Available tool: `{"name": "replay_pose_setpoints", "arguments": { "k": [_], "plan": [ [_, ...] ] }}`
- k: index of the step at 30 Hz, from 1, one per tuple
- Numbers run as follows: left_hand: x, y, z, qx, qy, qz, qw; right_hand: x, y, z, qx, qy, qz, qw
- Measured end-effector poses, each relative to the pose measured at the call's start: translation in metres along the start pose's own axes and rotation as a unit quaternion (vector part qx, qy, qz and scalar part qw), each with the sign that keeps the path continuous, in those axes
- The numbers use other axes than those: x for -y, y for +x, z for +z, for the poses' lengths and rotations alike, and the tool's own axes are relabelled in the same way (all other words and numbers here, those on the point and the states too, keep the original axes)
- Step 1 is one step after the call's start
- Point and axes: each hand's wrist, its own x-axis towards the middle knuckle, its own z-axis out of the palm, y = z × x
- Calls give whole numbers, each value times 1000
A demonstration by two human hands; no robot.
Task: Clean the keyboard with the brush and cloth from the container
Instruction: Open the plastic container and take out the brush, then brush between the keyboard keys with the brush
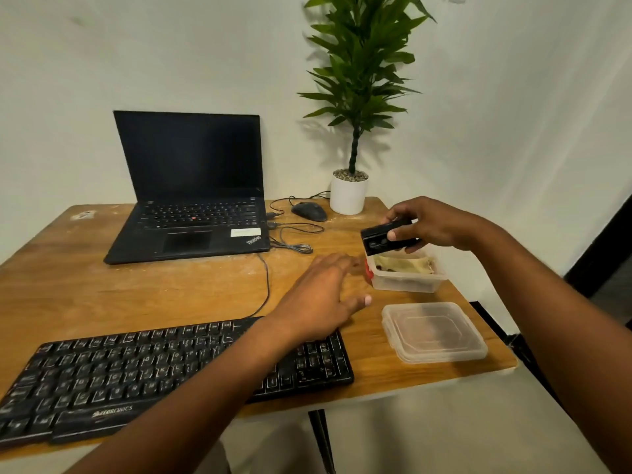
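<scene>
A black keyboard [136, 371] lies along the table's front left edge, its keys dusty. At the right stands a clear plastic container [410, 280] holding a yellowish cloth [407, 265]. My right hand [431, 224] hovers just above the container, closed around a small black rectangular object [379, 239], apparently the brush. My left hand [325, 299] floats over the keyboard's right end, fingers spread and pointing toward the container, holding nothing. Its forearm covers part of the keys.
The container's clear lid [434, 331] lies near the table's right front corner. An open black laptop [191, 196], a wired mouse [309, 211] with loose cables, and a potted plant [349, 195] occupy the back. The wooden table [85, 289] ends close on the right.
</scene>
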Motion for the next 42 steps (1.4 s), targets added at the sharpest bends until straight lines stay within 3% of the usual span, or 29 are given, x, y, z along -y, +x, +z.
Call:
{"name": "replay_pose_setpoints", "arguments": {
  "k": [8,16,19,24,28,32,42],
  "plan": [
    [32,-24,-61,-135,-32,-73,988,86,2,46,54,-21,-90,994],
    [73,-69,-101,-86,-126,-118,981,143,7,105,82,9,-151,985],
    [83,-85,-104,-97,-179,-132,970,152,11,124,67,57,-153,984],
    [99,-103,-106,-123,-218,-158,955,157,13,167,23,228,-135,964],
    [112,-115,-111,-127,-229,-172,949,155,14,200,56,308,-107,944],
    [122,-127,-117,-130,-246,-192,941,161,14,224,71,338,-100,933],
    [133,-140,-127,-202,-302,-228,903,177,26,256,14,336,-104,936]
  ]
}}
